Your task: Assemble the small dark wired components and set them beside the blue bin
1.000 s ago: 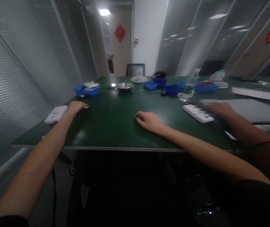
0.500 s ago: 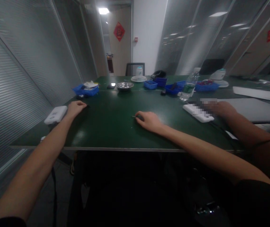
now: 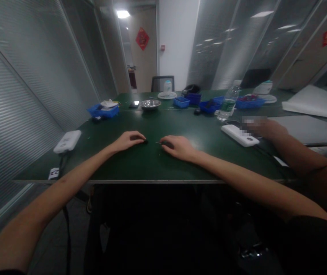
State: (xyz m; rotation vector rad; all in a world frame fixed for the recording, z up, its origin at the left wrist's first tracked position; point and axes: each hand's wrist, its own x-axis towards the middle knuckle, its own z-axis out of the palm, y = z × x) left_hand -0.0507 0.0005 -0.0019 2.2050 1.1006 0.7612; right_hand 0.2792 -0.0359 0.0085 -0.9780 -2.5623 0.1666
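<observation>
My left hand point(image 3: 129, 140) rests low over the green table point(image 3: 117, 165), its thumb and fingertips pinched on a small black piece point(image 3: 145, 141). What kind of piece it is I cannot make out. Facing it, a short gap away, my right hand point(image 3: 179, 148) is curled with its side on the table. A thin, needle-like metal tip point(image 3: 158, 143) sticks out leftward from its fingertips; the rest of that thin tool is hidden. The black piece and the tip are close but apart.
Beyond my hands stand a steel bowl point(image 3: 150, 105), a blue basket point(image 3: 103, 110) and a water bottle point(image 3: 230, 104). White power banks point(image 3: 67, 141) with cables lie left and right. At right, another person's hand point(image 3: 275, 130) holds a phone, partly blurred out.
My left hand has moved right, from near the blue basket to beside my right hand, carrying the black piece. My right hand barely moved. A white sheet at far right has risen.
</observation>
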